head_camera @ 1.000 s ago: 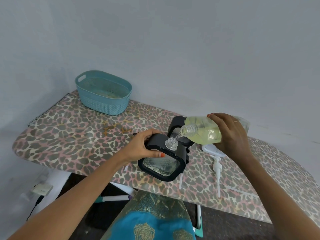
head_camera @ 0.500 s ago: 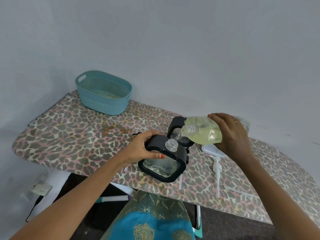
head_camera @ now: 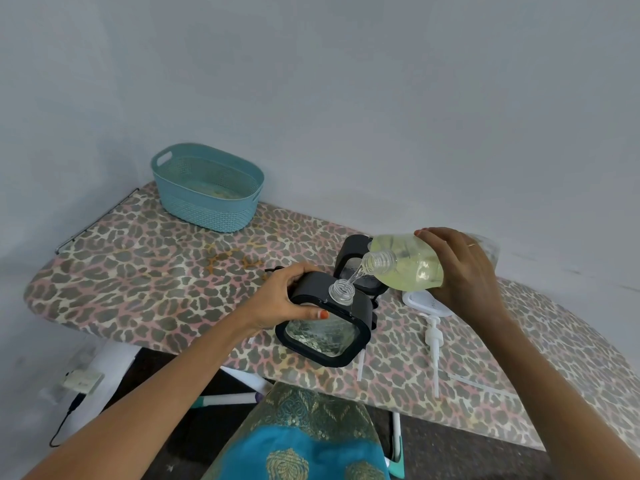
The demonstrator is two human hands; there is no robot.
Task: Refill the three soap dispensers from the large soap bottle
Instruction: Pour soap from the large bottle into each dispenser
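Our right hand [head_camera: 457,268] grips the large soap bottle [head_camera: 410,268], with its long axis tilted mouth-down to the left. The mouth lies just above and right of the neck [head_camera: 341,291] of the soap dispenser [head_camera: 325,336], which the fingers of our left hand [head_camera: 277,296] clasp.

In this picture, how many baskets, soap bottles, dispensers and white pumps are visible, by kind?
Basket: 1
Large soap bottle: 1
Black-framed dispensers: 2 plainly visible
White pump: 1
Total: 5
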